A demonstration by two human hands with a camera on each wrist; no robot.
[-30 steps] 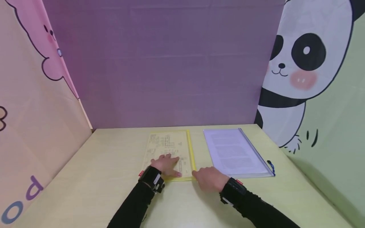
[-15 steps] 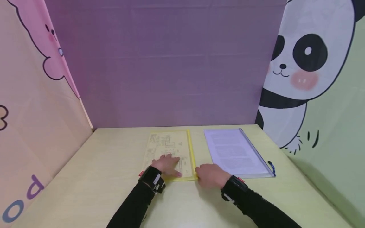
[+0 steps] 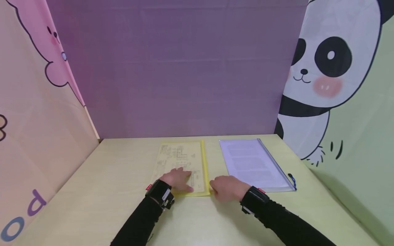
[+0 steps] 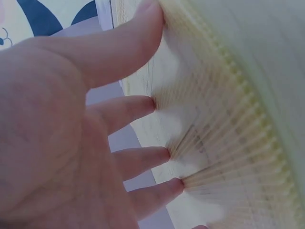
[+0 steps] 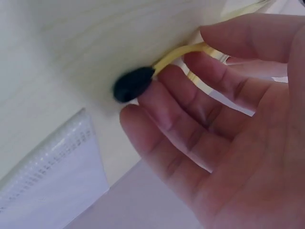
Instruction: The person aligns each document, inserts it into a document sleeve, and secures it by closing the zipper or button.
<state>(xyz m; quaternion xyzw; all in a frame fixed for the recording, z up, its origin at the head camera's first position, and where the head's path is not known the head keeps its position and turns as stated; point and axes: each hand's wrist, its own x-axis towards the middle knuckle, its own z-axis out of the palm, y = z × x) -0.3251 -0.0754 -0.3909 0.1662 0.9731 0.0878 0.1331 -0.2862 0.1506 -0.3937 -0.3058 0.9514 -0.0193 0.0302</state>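
Observation:
A yellow-edged zip document bag (image 3: 181,155) with a printed sheet inside lies flat on the table. My left hand (image 3: 176,180) rests on its near part, fingers spread; in the left wrist view the fingertips touch the bag's mesh surface (image 4: 228,157). At the bag's near right corner is my right hand (image 3: 228,188). In the right wrist view, its thumb and index finger pinch a yellow zipper pull cord (image 5: 178,51) with a dark end (image 5: 133,85). The zipper slider itself is hidden by the fingers.
To the right lies a second, clear zip document bag (image 3: 255,164) with a printed sheet and a dark blue pull cord (image 3: 292,181). A purple backdrop (image 3: 187,75) rises behind the table (image 3: 117,174), with printed cloth walls on both sides.
My right hand has shifted slightly right and away from me at the bag's corner. My left hand has slid a little left. The clear bag has stayed put.

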